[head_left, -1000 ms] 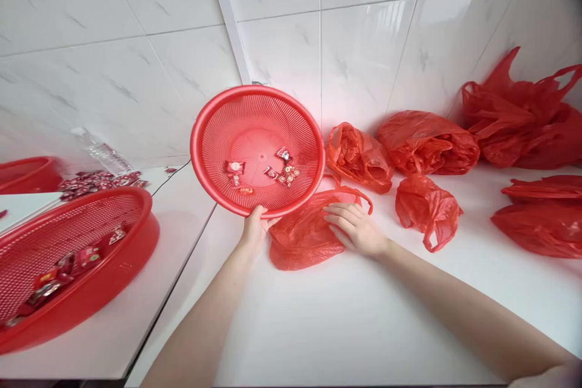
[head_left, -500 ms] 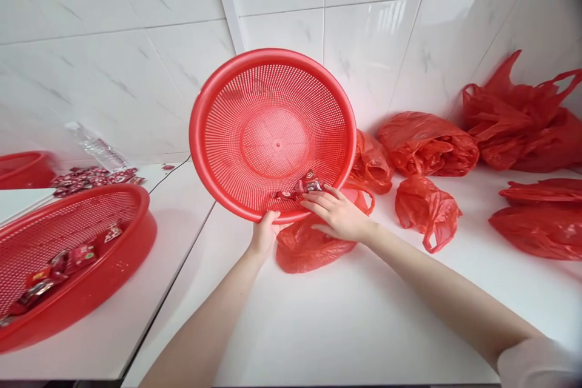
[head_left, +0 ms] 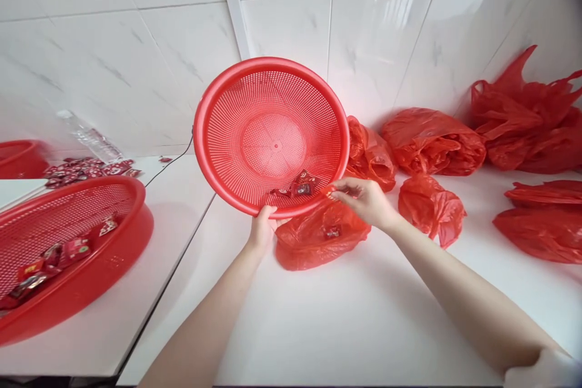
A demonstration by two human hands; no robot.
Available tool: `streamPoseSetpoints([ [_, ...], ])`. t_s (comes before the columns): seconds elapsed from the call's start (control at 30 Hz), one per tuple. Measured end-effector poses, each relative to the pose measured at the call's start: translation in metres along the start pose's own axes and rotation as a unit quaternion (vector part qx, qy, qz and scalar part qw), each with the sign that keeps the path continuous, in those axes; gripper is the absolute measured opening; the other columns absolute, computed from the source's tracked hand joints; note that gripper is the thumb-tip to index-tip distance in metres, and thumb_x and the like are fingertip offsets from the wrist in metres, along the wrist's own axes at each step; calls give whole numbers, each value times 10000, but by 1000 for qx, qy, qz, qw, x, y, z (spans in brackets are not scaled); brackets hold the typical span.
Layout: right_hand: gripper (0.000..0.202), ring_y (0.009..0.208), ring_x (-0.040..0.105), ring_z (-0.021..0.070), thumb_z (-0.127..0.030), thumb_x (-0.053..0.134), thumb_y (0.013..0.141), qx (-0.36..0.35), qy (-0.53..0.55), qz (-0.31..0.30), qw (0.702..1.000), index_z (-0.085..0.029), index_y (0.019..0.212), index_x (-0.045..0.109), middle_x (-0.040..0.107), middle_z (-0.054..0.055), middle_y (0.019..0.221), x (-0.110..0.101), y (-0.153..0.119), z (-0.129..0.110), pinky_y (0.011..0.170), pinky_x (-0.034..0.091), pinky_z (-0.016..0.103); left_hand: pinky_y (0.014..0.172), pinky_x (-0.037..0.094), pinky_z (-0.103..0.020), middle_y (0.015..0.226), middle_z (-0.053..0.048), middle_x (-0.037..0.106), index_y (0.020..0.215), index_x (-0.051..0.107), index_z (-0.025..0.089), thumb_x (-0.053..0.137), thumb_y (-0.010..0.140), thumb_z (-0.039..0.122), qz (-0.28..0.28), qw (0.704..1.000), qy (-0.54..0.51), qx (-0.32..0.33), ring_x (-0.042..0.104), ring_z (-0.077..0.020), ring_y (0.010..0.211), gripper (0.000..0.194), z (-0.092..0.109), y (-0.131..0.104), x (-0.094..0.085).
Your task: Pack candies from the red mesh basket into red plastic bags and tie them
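Observation:
My left hand (head_left: 262,231) is closed on the lower rim of a round red perforated plastic basket (head_left: 275,100), with the thumb over the edge. The basket is tilted so its inside faces me. A few small dark-red wrapped packets (head_left: 304,185) lie low inside it. Just below the rim, a thin red plastic bag (head_left: 300,248) rests on the white table, a small packet (head_left: 333,231) showing in it. Right of the rim, my right hand (head_left: 364,197) pinches a red edge of this bag between thumb and fingers.
At left stands another red basket (head_left: 131,236) holding wrapped packets. Behind it are a pile of packets (head_left: 84,171), a clear plastic bottle (head_left: 91,136) and a black cable (head_left: 175,160). Several red bags (head_left: 434,142) line the tiled wall at right. A seam (head_left: 170,282) divides the tables.
My right hand has left the packets inside the basket, moved right and taken the bag's edge. A packet now shows in the bag. The basket has shifted only slightly, still in my left hand.

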State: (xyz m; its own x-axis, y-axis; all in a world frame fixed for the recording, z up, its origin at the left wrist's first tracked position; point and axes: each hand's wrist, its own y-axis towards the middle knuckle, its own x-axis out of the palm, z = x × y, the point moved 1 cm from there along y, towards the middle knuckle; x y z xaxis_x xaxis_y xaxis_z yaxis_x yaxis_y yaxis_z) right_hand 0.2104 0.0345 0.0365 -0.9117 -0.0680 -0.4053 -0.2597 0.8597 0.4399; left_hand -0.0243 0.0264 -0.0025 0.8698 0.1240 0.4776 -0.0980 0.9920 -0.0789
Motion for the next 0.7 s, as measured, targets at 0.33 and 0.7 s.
streamPoseSetpoints([
  [0.33, 209, 814, 704, 226, -310, 546, 894, 2, -167, 12, 986, -238, 967, 728, 741, 33, 953, -18, -6, -12, 746, 577, 377, 855, 537, -459, 872, -65, 703, 868, 631, 140, 623, 654, 208, -5, 1000, 1, 14, 668, -294, 946, 225, -5, -2, -1],
  [0.7, 294, 1043, 616, 290, -249, 489, 942, -208, -409, -98, 883, -166, 1191, 622, 672, 129, 1146, 1, -11, -20, 878, 507, 445, 857, 534, -439, 967, -78, 719, 961, 675, 168, 650, 689, 257, -96, 992, 12, -86, 644, -331, 1043, 287, -30, -28, 9],
])
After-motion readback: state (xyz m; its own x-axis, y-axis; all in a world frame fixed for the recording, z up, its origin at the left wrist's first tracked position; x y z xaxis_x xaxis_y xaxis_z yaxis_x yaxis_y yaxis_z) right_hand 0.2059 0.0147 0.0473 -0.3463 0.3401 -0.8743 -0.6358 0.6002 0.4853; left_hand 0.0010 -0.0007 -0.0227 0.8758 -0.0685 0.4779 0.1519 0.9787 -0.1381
